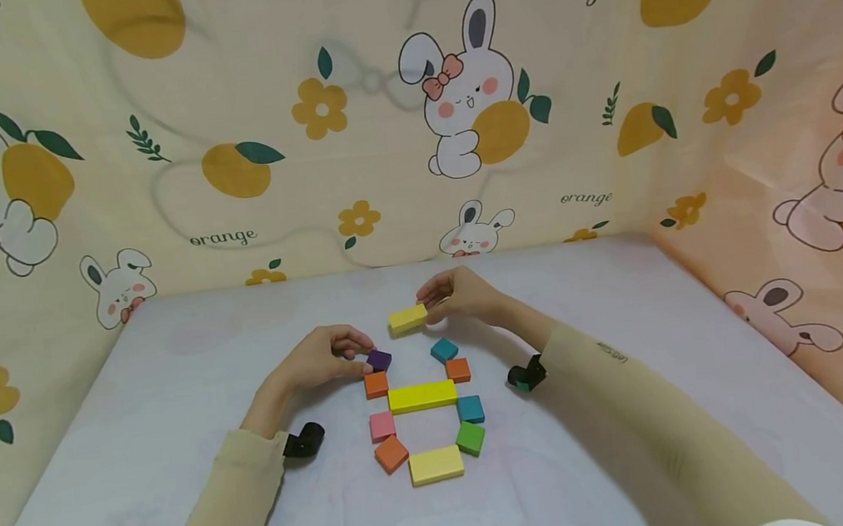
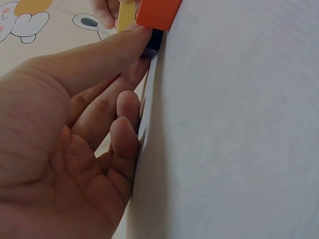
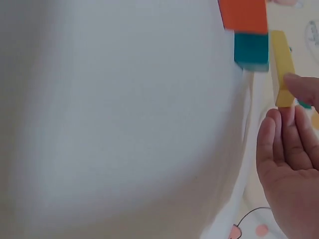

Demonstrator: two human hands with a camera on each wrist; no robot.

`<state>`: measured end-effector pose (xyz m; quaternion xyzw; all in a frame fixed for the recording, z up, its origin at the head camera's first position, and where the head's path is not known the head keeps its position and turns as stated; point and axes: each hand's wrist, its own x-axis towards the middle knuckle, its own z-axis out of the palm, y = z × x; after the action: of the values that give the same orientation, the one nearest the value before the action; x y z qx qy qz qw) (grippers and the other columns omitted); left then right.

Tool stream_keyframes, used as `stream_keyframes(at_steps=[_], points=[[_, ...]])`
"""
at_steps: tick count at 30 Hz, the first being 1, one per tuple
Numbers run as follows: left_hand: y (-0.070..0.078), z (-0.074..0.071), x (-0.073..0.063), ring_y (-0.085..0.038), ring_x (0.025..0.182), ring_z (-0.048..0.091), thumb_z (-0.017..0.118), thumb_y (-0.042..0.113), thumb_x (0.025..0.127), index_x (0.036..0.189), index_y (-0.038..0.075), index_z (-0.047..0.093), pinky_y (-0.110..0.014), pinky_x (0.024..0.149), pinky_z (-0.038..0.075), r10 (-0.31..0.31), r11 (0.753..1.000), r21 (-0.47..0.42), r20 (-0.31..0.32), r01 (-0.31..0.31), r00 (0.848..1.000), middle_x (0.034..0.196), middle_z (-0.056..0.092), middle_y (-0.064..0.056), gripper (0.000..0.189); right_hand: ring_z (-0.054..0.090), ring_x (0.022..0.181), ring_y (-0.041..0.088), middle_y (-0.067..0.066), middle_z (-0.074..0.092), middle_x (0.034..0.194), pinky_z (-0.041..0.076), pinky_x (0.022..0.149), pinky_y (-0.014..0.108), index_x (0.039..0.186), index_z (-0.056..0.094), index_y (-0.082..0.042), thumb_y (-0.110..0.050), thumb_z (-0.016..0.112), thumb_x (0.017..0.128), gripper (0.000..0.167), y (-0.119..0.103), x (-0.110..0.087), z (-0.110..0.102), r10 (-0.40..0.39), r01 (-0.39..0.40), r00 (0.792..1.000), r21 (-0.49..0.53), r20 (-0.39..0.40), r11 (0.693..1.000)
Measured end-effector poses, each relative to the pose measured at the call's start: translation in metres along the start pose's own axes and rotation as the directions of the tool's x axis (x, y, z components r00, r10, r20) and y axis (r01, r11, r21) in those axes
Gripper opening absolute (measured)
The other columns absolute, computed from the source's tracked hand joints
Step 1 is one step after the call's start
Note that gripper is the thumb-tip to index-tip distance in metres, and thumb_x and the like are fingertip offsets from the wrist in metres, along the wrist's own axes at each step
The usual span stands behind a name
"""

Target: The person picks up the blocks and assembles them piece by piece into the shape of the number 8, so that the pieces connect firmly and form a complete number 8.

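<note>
In the head view my left hand (image 1: 327, 356) pinches a purple block (image 1: 379, 360) between thumb and fingers. That block sits just behind an orange block (image 1: 376, 385) at the upper left of a ring of blocks. My right hand (image 1: 464, 294) holds a pale yellow rectangular block (image 1: 407, 320) by its right end, behind the ring. In the right wrist view, the thumb lies on one face of the yellow block (image 3: 282, 69) and fingertips meet its lower end. A teal block (image 1: 444, 349) stands near, behind another orange block (image 1: 458, 370).
A long bright yellow block (image 1: 422, 396) crosses the ring's middle. Below it are a pink block (image 1: 382, 426), a blue block (image 1: 470, 409), a green block (image 1: 470, 438), a tilted orange block (image 1: 391, 454) and a pale yellow block (image 1: 436, 466). A patterned cloth (image 1: 382, 158) stands behind the table.
</note>
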<state>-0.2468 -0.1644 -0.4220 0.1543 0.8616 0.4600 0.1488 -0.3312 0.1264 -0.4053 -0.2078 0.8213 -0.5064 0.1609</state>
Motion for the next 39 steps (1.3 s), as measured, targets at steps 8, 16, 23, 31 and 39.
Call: stream_keyframes(at_steps=[8, 16, 23, 31, 39], points=[[-0.002, 0.000, -0.001, -0.022, 0.096, 0.056, 0.084, 0.019, 0.080, 0.109, 0.015, 0.069, -0.039, 0.092, 0.043, -0.003, 1.000, 0.002, -0.008, 0.003, 1.000, 0.108, 0.070, 0.003, 0.033, 0.064, 0.094, 0.028, 0.009, 0.070, 0.104, 0.052, 0.086, 0.032, 0.107, 0.071, -0.005, 0.000, 0.084, 0.076, 0.034, -0.007, -0.016, 0.008, 0.018, -0.019, 0.999, 0.051, 0.027, 0.999], [-0.003, 0.000, -0.002, -0.022, 0.096, 0.056, 0.084, 0.019, 0.080, 0.110, 0.015, 0.069, -0.040, 0.093, 0.043, 0.009, 1.000, 0.007, -0.004, -0.009, 1.000, 0.108, 0.070, 0.003, 0.033, 0.063, 0.092, 0.026, 0.010, 0.069, 0.102, 0.052, 0.087, 0.030, 0.107, 0.070, -0.003, 0.000, 0.083, 0.076, 0.034, -0.009, -0.023, 0.018, 0.063, -0.064, 0.998, 0.040, 0.021, 0.997], [-0.001, 0.000, -0.002, -0.022, 0.095, 0.055, 0.084, 0.020, 0.080, 0.110, 0.015, 0.069, -0.040, 0.092, 0.043, 0.002, 1.000, 0.007, -0.001, -0.002, 1.000, 0.107, 0.069, 0.003, 0.033, 0.064, 0.090, 0.026, 0.009, 0.069, 0.100, 0.052, 0.085, 0.029, 0.106, 0.071, -0.004, 0.001, 0.082, 0.076, 0.032, -0.003, -0.023, 0.021, 0.084, -0.084, 0.996, 0.017, 0.019, 0.996], [0.000, 0.000, -0.002, -0.023, 0.094, 0.055, 0.084, 0.020, 0.080, 0.109, 0.015, 0.069, -0.039, 0.090, 0.043, 0.013, 1.000, 0.002, 0.002, -0.013, 1.000, 0.107, 0.069, 0.003, 0.033, 0.061, 0.091, 0.025, 0.006, 0.068, 0.101, 0.051, 0.086, 0.028, 0.110, 0.070, -0.003, 0.001, 0.081, 0.078, 0.034, -0.009, -0.024, 0.026, 0.077, -0.075, 0.996, -0.047, 0.052, 0.996], [0.001, 0.000, -0.002, -0.023, 0.095, 0.056, 0.083, 0.020, 0.081, 0.110, 0.015, 0.069, -0.039, 0.092, 0.043, 0.014, 1.000, 0.005, 0.004, -0.014, 1.000, 0.108, 0.069, 0.003, 0.032, 0.061, 0.091, 0.025, 0.005, 0.069, 0.100, 0.051, 0.086, 0.028, 0.109, 0.070, -0.006, -0.005, 0.082, 0.079, 0.032, -0.009, -0.021, 0.027, 0.069, -0.064, 0.994, -0.057, 0.083, 0.996]])
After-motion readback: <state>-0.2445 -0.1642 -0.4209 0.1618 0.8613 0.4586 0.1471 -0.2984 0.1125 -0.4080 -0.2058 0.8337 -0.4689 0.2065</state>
